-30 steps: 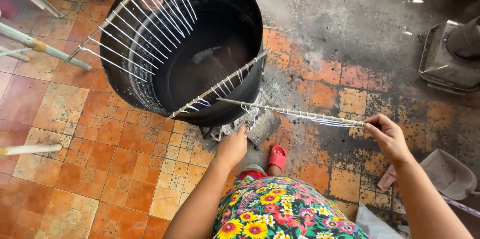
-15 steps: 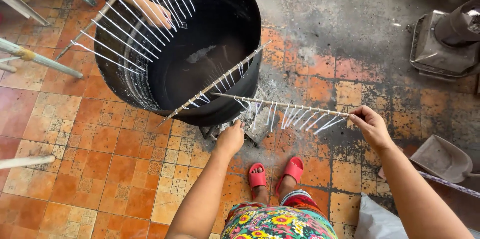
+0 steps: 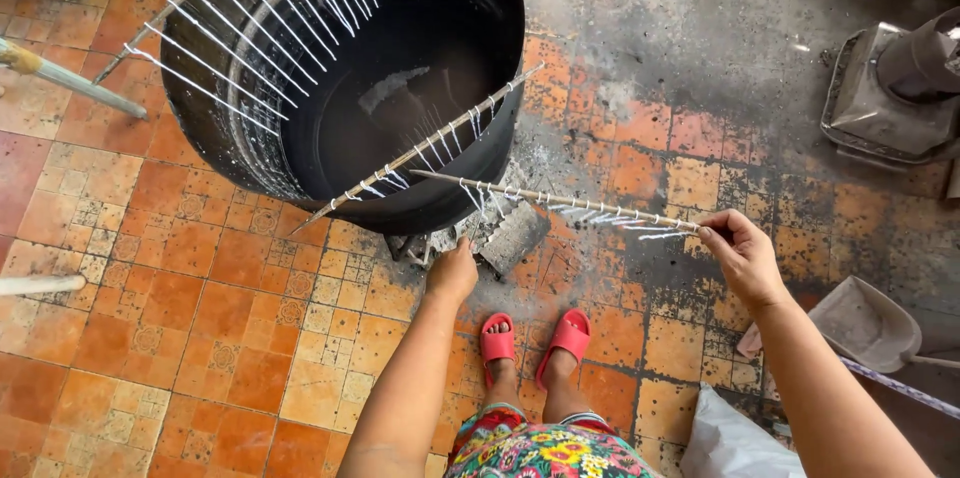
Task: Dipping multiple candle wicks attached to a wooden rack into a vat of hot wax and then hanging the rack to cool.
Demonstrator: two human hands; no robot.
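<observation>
My right hand [image 3: 745,258] pinches the near end of a thin stick [image 3: 560,203] strung with short white strands. The stick's far end reaches the rim of a black drum [image 3: 240,153] holding dark liquid. A second stick with white strands [image 3: 425,148] lies across the drum's front rim. A rack of long white rods [image 3: 250,33] rests over the drum's far left side. My left hand [image 3: 452,273] hangs by the drum's base with fingers curled away from view, just above a grey block [image 3: 512,235].
My feet in red sandals [image 3: 535,338] stand on orange tiles, sooty near the drum. A grey machine [image 3: 885,98] sits at the right. A metal scoop [image 3: 868,323] and a white bag [image 3: 730,443] lie at the lower right, and pale poles [image 3: 65,78] at the left.
Another person's hand at the rack on the drum's far side has gone out of view. The stick in my right hand has dropped lower beside the drum's front.
</observation>
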